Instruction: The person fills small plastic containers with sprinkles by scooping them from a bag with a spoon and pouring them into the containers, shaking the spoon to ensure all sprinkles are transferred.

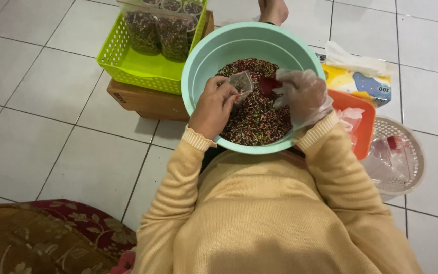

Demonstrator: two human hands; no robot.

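Left hand [213,105] pinches a light, limp clear pouch [242,82] at its mouth; gloved right hand [302,94] grasps a red scoop [268,85] over loose sprinkles [257,119].

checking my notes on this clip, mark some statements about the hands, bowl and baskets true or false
1. The left hand holds a small clear bag over the bowl. True.
2. The right hand is bare. False: it wears a clear plastic glove and holds a red scoop.
3. The bowl is empty. False: it holds a dark mix of multicoloured bits.
4. The green basket holds filled bags. True.
5. The green basket sits on the floor tiles. False: it rests on a brown box.
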